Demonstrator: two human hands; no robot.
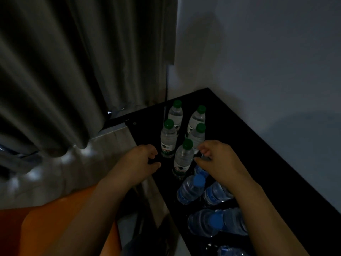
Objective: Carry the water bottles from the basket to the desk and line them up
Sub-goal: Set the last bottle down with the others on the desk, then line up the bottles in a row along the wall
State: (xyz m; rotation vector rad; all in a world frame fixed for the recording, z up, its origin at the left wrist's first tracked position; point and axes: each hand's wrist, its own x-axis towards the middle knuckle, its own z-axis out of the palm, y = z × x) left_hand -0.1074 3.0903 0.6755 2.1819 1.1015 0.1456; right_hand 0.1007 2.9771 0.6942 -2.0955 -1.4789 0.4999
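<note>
Green-capped bottles crowd the desk's far left corner, with blue-capped bottles nearer. The left hand is loosely curled and empty; I cannot tell whether the right hand grips anything. A careless knuckle could topple the nearest bottle off the left edge.

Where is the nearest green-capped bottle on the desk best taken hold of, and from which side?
Probably grip the nearest green-capped bottle round its clear body above the label, from its left. It stands upright and that side looks free, while other bottles crowd its right and near sides.

Clear plastic bottles; glossy black desk; matt cloth curtain.
</note>
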